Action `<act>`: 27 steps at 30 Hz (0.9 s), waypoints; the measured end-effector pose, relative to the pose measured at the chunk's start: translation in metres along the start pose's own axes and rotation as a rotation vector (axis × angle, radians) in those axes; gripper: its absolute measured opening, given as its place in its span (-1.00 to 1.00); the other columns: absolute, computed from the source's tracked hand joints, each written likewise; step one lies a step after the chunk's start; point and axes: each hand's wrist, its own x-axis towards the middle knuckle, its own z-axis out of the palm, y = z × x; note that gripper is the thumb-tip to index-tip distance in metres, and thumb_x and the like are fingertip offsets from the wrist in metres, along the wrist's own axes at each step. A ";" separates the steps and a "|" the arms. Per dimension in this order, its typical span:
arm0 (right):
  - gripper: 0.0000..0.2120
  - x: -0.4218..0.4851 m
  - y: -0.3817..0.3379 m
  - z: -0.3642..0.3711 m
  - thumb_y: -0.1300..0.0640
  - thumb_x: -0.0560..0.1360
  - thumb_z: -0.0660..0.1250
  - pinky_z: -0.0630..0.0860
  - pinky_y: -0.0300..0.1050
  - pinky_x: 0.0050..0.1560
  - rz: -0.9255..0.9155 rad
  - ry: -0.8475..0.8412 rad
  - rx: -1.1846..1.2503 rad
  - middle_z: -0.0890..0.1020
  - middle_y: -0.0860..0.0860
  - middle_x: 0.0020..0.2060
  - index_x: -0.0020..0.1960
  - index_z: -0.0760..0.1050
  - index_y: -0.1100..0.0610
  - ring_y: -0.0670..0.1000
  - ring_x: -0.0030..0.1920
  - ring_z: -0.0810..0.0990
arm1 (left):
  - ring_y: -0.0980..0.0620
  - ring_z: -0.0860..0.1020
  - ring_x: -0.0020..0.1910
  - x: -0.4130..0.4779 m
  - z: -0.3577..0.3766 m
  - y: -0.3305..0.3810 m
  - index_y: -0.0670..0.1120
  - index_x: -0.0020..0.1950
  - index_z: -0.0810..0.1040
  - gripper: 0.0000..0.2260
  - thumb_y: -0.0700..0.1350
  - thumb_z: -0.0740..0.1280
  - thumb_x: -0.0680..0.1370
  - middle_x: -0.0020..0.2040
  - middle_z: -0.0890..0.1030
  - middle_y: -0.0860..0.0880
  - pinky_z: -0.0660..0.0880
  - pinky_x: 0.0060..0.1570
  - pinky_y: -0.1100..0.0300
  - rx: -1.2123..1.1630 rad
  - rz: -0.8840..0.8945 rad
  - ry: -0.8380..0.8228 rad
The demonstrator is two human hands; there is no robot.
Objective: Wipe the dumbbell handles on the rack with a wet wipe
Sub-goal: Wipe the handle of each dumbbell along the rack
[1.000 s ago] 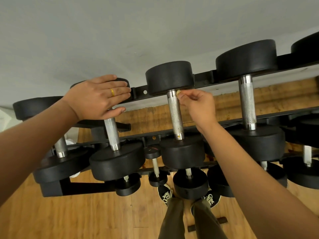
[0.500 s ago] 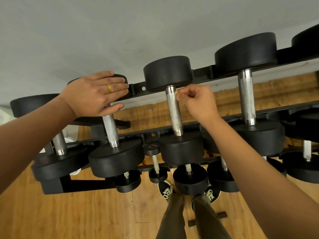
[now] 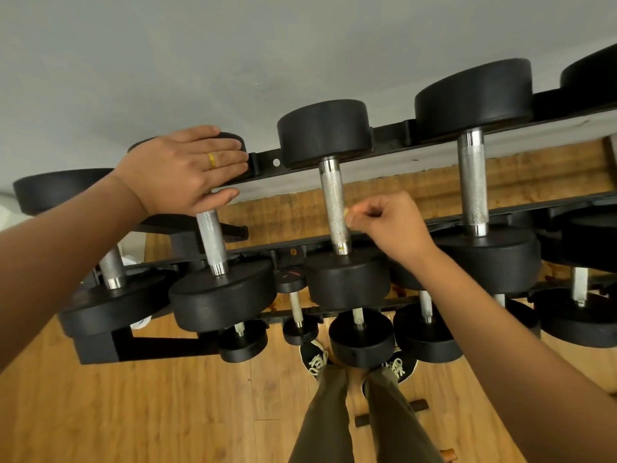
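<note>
Plank floor (image 3: 133,412) under rack (image 3: 392,130); left fingers (image 3: 230,158) flat (pressed together), right fingers (image 3: 365,212) pinch scrap (image 3: 347,212) beside handle (image 3: 333,195).

left hand (image 3: 187,172) covers dumbbell head (image 3: 235,142); pale scrap (image 3: 346,212) in right hand (image 3: 390,222) too small to tell; rightmost dumbbell (image 3: 591,71) cropped.

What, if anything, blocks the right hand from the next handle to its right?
Likely nothing: the right hand, pinching a wipe, is beside the middle handle, and the next handle lies bare with open gap between.
</note>
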 end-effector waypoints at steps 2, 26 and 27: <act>-0.95 -0.017 0.011 0.002 0.20 0.49 0.49 0.58 -0.21 0.08 0.050 -0.069 -0.063 0.73 -0.11 -0.18 -0.12 0.72 0.09 -0.22 -0.12 0.67 | -0.21 0.59 0.31 -0.001 0.000 0.000 -0.26 0.27 0.64 -0.64 0.00 0.27 0.68 0.25 0.65 -0.23 0.44 0.39 -0.16 0.003 -0.001 0.004; -0.95 0.011 -0.013 0.028 0.19 0.52 0.46 0.59 -0.30 -0.04 -0.075 0.322 0.042 0.71 -0.12 -0.18 -0.05 0.70 0.13 -0.19 -0.13 0.67 | -0.21 0.59 0.31 -0.002 0.002 0.000 -0.26 0.27 0.64 -0.63 0.00 0.26 0.69 0.26 0.64 -0.24 0.44 0.39 -0.15 0.011 -0.003 0.026; -0.95 0.015 -0.016 0.027 0.19 0.52 0.46 0.59 -0.29 -0.03 -0.077 0.330 0.042 0.71 -0.12 -0.18 -0.05 0.70 0.12 -0.18 -0.13 0.67 | -0.21 0.59 0.31 -0.002 0.002 0.000 -0.26 0.27 0.64 -0.63 0.00 0.26 0.69 0.26 0.64 -0.24 0.43 0.39 -0.15 0.013 -0.002 0.023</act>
